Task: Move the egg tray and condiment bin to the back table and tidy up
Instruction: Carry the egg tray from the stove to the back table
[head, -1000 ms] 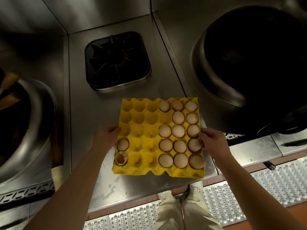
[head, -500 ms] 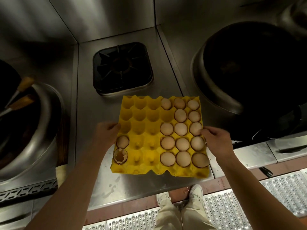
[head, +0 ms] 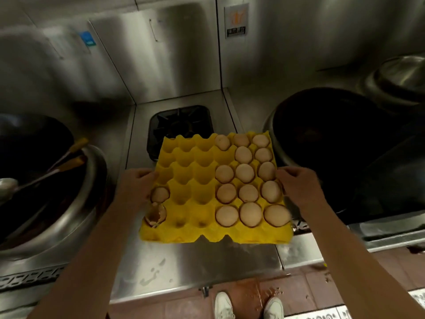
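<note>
Yellow egg tray [head: 195,187] held above the steel bench [head: 184,265]; left hand [head: 135,187] and right hand [head: 299,187] fingers pinch opposite side edges.

I see shiny steel walls [head: 161,54], a steel counter [head: 195,265], a black burner [head: 180,125], and brown floor tiles [head: 287,293].

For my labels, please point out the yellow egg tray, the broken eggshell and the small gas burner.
yellow egg tray [head: 195,180], head view, empty middle cups.
broken eggshell [head: 156,215], head view, its open cavity.
small gas burner [head: 179,124], head view, dark grate centre.
</note>
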Available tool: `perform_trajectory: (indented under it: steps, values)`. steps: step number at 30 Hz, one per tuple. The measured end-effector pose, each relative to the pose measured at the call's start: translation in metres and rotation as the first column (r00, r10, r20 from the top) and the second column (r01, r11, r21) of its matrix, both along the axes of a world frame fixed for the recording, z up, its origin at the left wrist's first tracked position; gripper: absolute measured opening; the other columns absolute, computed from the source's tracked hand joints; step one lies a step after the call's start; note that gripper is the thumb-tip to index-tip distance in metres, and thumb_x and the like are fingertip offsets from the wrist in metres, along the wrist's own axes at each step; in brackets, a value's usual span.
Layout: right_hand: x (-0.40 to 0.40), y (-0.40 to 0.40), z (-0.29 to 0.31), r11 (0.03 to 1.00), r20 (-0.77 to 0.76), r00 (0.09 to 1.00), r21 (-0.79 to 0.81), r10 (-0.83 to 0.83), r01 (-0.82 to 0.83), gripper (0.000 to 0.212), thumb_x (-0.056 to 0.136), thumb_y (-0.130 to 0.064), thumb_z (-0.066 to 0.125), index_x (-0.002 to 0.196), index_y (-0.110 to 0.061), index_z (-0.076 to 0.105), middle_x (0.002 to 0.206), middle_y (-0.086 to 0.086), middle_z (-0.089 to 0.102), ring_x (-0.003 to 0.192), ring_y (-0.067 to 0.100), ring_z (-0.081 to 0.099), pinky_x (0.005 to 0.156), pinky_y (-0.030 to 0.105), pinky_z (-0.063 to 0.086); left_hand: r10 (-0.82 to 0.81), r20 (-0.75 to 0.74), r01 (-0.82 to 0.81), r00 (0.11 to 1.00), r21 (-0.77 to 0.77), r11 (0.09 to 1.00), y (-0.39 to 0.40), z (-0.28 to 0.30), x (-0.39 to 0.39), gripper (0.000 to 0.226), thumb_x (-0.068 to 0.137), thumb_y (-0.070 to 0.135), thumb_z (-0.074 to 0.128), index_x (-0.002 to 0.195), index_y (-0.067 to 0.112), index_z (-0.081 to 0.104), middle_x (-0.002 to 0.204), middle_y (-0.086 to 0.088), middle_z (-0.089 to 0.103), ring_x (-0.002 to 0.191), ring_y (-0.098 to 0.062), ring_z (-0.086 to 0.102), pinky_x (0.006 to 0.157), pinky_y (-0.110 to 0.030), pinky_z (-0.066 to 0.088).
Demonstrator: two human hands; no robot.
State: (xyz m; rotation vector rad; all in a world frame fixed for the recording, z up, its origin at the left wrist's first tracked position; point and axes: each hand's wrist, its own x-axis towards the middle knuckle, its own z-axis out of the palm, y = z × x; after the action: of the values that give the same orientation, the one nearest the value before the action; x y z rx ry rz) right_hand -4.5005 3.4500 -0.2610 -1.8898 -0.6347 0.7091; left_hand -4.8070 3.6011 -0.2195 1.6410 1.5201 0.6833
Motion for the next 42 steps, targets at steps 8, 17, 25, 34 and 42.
perform_trajectory:
  steps: [8, 17, 25, 34, 42]
  values:
    - [0.015, -0.007, 0.059, 0.997, 0.049, 0.999, 0.080, 0.003, -0.007, 0.030, 0.087, -0.026, 0.068, 0.059, -0.019, 0.074, 0.046, -0.005, 0.054, 0.045, 0.008, 0.049, 0.056, 0.030, 0.042, 0.067, 0.077, -0.070, 0.995, 0.034, 0.997, -0.005, 0.055, 0.012, 0.009, 0.093, 0.015, 0.063, 0.089, 0.020, 0.068, 0.077, -0.002, 0.066, 0.068, -0.016, 0.061, 0.063, -0.026, 0.046]
    - [0.017, -0.033, 0.106, 0.995, 0.068, 0.995, 0.080, -0.067, 0.061, 0.025, 0.090, -0.024, 0.067, 0.078, -0.004, 0.075, 0.069, 0.012, 0.061, 0.056, 0.014, 0.053, 0.052, 0.023, 0.042, -0.010, 0.016, 0.010, 1.000, 0.053, 0.999, 0.011, 0.074, 0.025, 0.005, 0.088, 0.022, 0.069, 0.085, 0.021, 0.071, 0.072, 0.003, 0.063, 0.067, -0.016, 0.059, 0.057, -0.025, 0.042]
    - [-0.005, -0.059, 0.129, 0.962, 0.068, 0.963, 0.105, -0.261, 0.253, 0.031, 0.088, -0.028, 0.068, 0.085, 0.003, 0.073, 0.085, 0.034, 0.064, 0.069, 0.026, 0.056, 0.071, 0.048, 0.056, -0.158, 0.027, 0.157, 0.987, 0.025, 0.987, 0.036, 0.102, 0.050, 0.009, 0.084, 0.019, 0.073, 0.077, 0.013, 0.071, 0.069, -0.011, 0.065, 0.060, -0.022, 0.058, 0.050, -0.025, 0.039]
    - [-0.037, -0.114, 0.139, 0.903, 0.093, 0.900, 0.109, -0.425, 0.415, 0.029, 0.088, -0.029, 0.067, 0.061, -0.020, 0.068, 0.040, -0.009, 0.055, 0.039, -0.001, 0.053, 0.036, 0.012, 0.039, -0.354, 0.032, 0.352, 0.935, 0.049, 0.935, 0.025, 0.125, 0.065, 0.006, 0.083, 0.020, 0.074, 0.078, 0.016, 0.074, 0.065, -0.005, 0.067, 0.061, -0.023, 0.062, 0.051, -0.025, 0.042]
    - [-0.073, -0.166, 0.138, 0.887, 0.064, 0.892, 0.151, -0.448, 0.436, 0.023, 0.089, -0.024, 0.067, 0.066, -0.026, 0.067, 0.040, -0.017, 0.058, 0.038, -0.007, 0.054, 0.034, 0.010, 0.037, -0.381, 0.039, 0.378, 0.924, 0.064, 0.923, -0.007, 0.121, 0.041, 0.008, 0.078, 0.026, 0.077, 0.071, 0.024, 0.073, 0.065, -0.002, 0.070, 0.070, -0.027, 0.066, 0.065, -0.034, 0.053]
